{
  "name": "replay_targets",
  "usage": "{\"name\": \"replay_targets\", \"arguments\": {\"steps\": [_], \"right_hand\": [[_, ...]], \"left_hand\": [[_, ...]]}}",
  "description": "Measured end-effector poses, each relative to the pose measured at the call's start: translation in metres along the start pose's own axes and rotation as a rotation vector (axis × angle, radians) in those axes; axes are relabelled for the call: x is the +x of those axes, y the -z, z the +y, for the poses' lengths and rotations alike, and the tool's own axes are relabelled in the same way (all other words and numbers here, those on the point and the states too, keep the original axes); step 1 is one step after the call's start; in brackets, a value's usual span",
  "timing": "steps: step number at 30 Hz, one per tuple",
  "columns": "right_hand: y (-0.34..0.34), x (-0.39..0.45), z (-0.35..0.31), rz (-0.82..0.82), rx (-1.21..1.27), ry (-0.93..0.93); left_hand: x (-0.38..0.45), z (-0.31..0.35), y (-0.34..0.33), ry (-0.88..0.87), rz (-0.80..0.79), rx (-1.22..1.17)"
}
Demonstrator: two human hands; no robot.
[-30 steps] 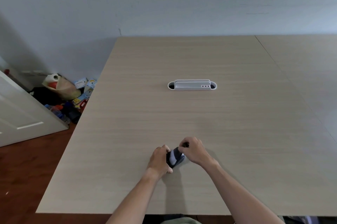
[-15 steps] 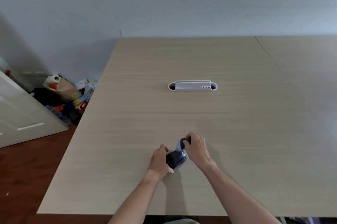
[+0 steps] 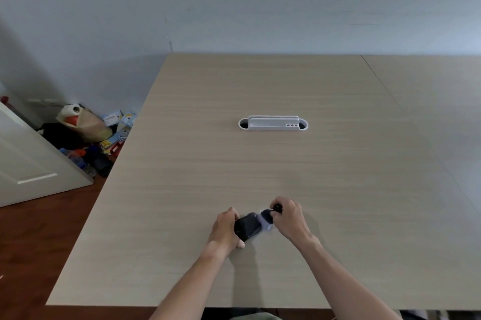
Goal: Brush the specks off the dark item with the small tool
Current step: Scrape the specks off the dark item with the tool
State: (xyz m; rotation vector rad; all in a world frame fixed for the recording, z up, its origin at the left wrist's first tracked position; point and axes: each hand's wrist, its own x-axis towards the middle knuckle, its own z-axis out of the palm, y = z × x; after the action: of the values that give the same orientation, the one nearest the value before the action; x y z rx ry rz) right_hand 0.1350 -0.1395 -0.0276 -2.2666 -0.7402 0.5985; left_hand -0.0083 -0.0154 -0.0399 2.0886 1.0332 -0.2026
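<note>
The dark item (image 3: pixel 247 226) — black, glossy, rounded — lies near the table's (image 3: pixel 260 168) front edge, gripped by the left hand (image 3: pixel 226 228). The right hand (image 3: pixel 287 218) pinches a small brush (image 3: pixel 268 215) — its head touching the item's far end.

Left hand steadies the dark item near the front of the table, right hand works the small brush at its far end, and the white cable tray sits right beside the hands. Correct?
Not quite. In the head view the white cable tray sits well beyond the left hand, right hand, dark item and brush, mid-table.
</note>
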Motion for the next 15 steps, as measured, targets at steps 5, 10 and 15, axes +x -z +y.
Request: {"name": "replay_targets", "arguments": {"steps": [5, 10, 15], "right_hand": [[0.002, -0.003, -0.008, 0.009, 0.123, -0.012], [-0.006, -0.002, -0.007, 0.028, 0.044, -0.010], [-0.004, 0.005, -0.020, 0.011, 0.097, 0.009]], "left_hand": [[-0.001, 0.000, -0.001, 0.009, 0.009, -0.004], [0.000, -0.001, -0.002, -0.004, 0.000, 0.021], [0.004, -0.004, -0.001, -0.047, -0.036, 0.057]]}}
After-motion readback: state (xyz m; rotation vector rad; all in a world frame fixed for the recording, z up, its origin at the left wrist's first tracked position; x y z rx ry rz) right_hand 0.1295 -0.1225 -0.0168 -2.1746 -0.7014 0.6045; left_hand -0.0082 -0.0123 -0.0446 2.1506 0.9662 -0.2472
